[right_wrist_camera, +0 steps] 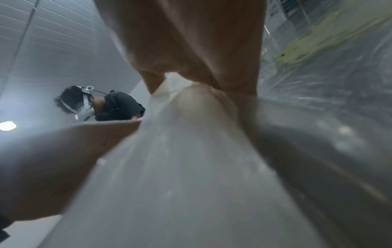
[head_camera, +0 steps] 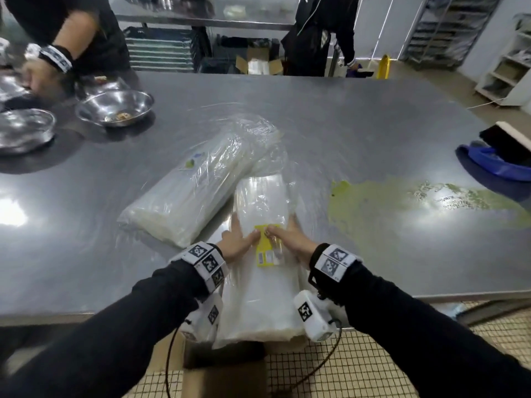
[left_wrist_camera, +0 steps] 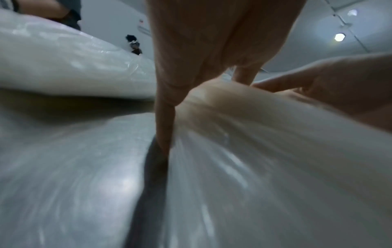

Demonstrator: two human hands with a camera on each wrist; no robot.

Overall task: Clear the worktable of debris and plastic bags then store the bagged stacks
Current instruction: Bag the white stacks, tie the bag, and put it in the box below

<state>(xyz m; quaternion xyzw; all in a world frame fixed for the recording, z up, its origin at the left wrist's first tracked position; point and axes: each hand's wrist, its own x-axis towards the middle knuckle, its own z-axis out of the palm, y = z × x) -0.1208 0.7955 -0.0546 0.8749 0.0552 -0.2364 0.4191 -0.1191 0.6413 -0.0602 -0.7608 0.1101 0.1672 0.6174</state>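
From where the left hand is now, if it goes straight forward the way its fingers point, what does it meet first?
Probably the second bagged stack. The left hand grips the near bagged stack, fingers pointing away across the worktable. Depth is unclear; it may pass beside it.

Commercial food-production kitchen. Evidence: large stainless steel surface (head_camera: 330, 116) at centre. Metal bowls (head_camera: 115, 106) on its far left part, one holding food scraps. Green smear (head_camera: 373, 202) on its right part. Second steel table (head_camera: 201, 15) beyond its far edge, stacked trays (head_camera: 159, 50) underneath. Tall tray rack (head_camera: 448, 27) beyond far right corner. Small-tile floor (head_camera: 402, 357) below its near edge. Open cardboard box (head_camera: 258, 63) on floor behind.
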